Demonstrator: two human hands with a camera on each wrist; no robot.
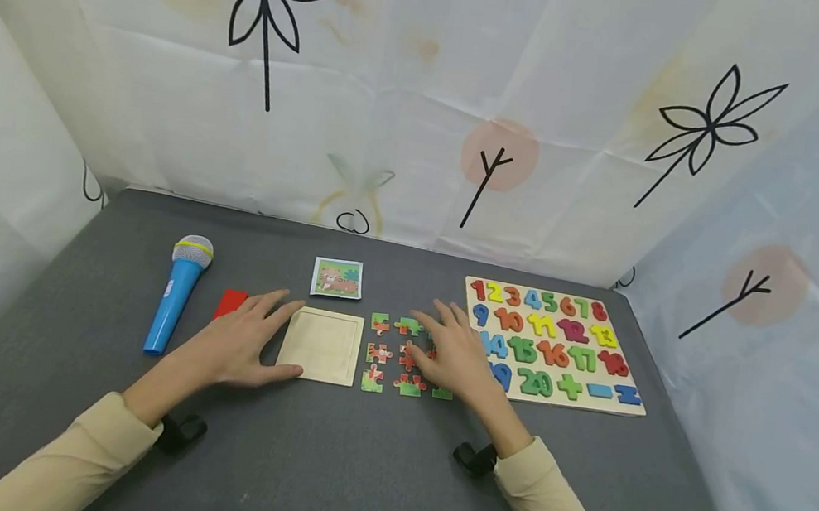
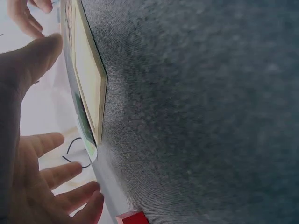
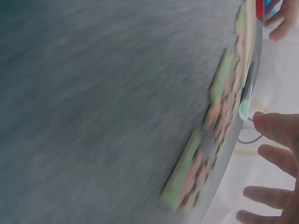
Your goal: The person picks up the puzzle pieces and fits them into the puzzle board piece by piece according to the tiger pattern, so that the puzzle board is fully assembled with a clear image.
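Note:
My left hand (image 1: 238, 346) is spread with nothing in its grasp, at the left side of a shallow wooden puzzle tray (image 1: 320, 348). Its thumb tip lies by the tray's lower left corner in the head view. My right hand (image 1: 455, 356), fingers apart and holding nothing, hovers over the right column of jigsaw pieces (image 1: 378, 354). These green and red pieces lie separately in rows right of the tray, some hidden beneath that hand. In the right wrist view the pieces (image 3: 182, 172) look blurred, with the fingers off to their right.
Behind the tray lies a small picture card (image 1: 337, 279) with an animal on it. A red block (image 1: 230, 303) is partly covered by the left hand. Farther left lies a blue toy microphone (image 1: 176, 298). On the right is a number board (image 1: 547, 402) with colourful numerals.

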